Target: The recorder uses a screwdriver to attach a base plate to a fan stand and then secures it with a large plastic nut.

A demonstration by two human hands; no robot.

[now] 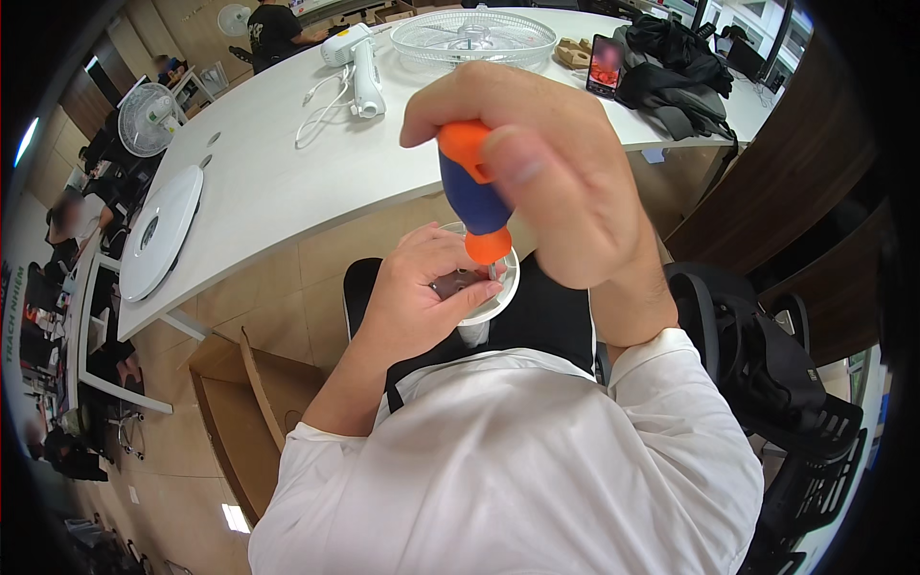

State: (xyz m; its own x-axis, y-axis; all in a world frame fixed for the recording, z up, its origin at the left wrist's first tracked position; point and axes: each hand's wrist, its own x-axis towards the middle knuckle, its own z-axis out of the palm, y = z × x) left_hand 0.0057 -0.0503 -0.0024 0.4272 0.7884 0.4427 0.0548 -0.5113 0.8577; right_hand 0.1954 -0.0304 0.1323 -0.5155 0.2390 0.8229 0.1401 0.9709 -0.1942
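one near-upright screwdriver [476, 201] clamped in right grip [575, 182], pointing down at white round part [515, 285] below it over the lap [548, 331], left grip [419, 278] nearer that part, clamped on its left side.

I get a bright view with soft shading in the folds of the white shirt [517, 450]. The table [249, 192] shines pale, and a bright strip [27, 141] glows at far left. The right hand [580, 187] blurs at the thumb [522, 163]. Toward my lens's rim, straight edges bow, then black corners close in.
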